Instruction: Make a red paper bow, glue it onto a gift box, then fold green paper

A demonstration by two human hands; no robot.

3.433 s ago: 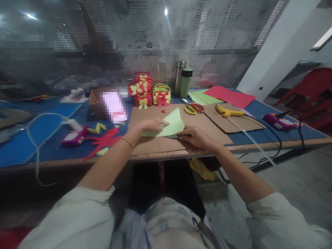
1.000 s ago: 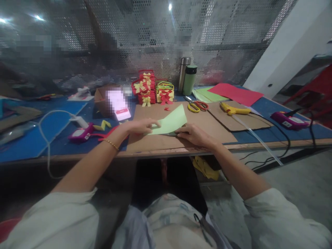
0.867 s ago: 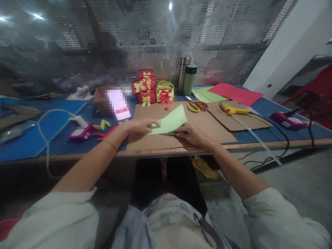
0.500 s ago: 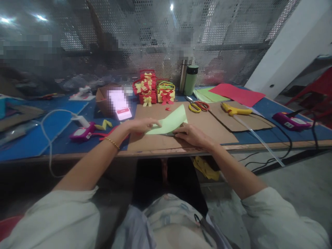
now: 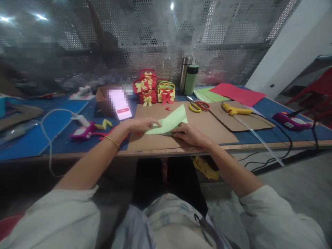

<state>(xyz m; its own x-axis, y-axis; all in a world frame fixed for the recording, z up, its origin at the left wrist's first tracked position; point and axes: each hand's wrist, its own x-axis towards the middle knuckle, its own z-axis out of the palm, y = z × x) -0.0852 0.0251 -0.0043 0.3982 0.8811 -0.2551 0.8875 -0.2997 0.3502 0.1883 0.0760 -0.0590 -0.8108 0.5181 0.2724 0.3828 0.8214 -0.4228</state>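
Note:
A sheet of light green paper (image 5: 169, 121) is bent over on the cardboard, its far corner sticking up. At its left end, my left hand (image 5: 141, 125) grips the paper, the index finger stretched over its surface and the other fingers partly hidden. My right hand (image 5: 190, 133) has its fingers curled and closed on the paper's lower right edge; the fingertips are partly hidden. Just beyond the sheet lies a small red scrap (image 5: 167, 109). Scissors (image 5: 198, 105) with yellow and red handles rest behind my right hand.
Cardboard (image 5: 212, 129) covers the blue table. Small red boxes with bows (image 5: 147, 90), a yellow one (image 5: 166, 92), and a green bottle (image 5: 191, 81) stand behind. A lit phone (image 5: 123, 112) leans at left. A yellow glue gun (image 5: 236, 110) and red paper (image 5: 238, 94) lie right.
My right hand has shifted very slightly left along the paper's edge. Otherwise the hands and the paper look almost the same.

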